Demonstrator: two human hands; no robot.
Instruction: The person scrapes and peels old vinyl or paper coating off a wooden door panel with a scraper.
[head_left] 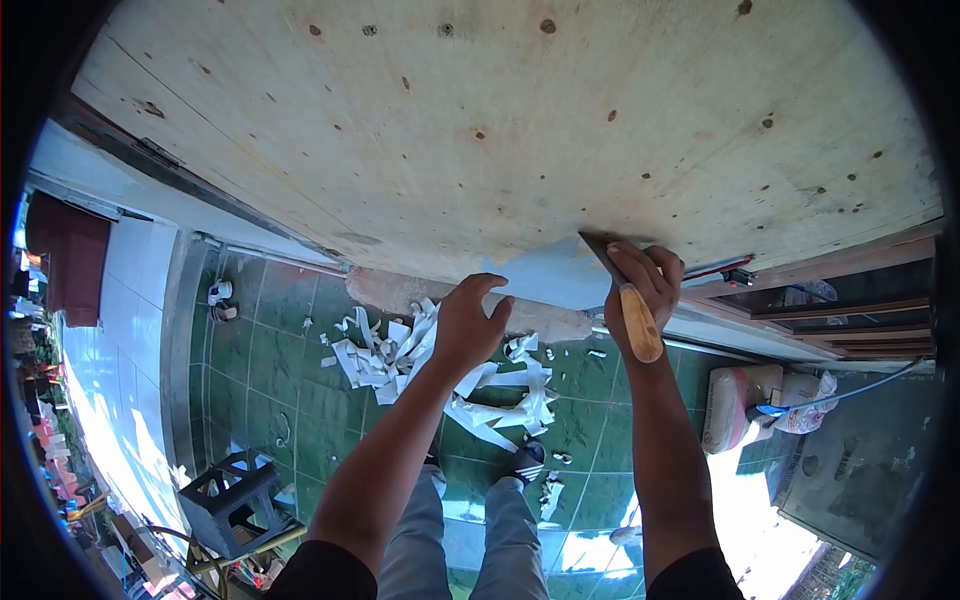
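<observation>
Board [560,120]: pale wood, dotted with brown spots, spanning the far side of the scene from left to right. A bluish patch [560,272] lies along its near edge, between the two hands.

Scraper [640,322]: one, wooden handle, dark flat blade; in the right hand [648,280]. Fingers closed round it, handle end towards the person, blade tip at the board, beside the patch's right end. From where I stand, a low blade angle with light, even pressure would seem to serve best; a dug-in corner could gouge the wood.

Left hand [474,318]: bare, holding nothing visible, thumb and fingers parted and loosely bent. It is by the patch's left end; whether it touches the board, I cannot tell. Best kept out of the blade's line, I judge.

Strips [390,352]: white, curled, many; heaped on the green tile floor [270,350], beyond and around the feet. One striped shoe [528,460] is close beside them; steady footing matters, as loose strips may slip underfoot.

Stool [235,505]: one, dark; near left.

Sacks [740,400]: stuffed; right side, beyond the right forearm.
</observation>
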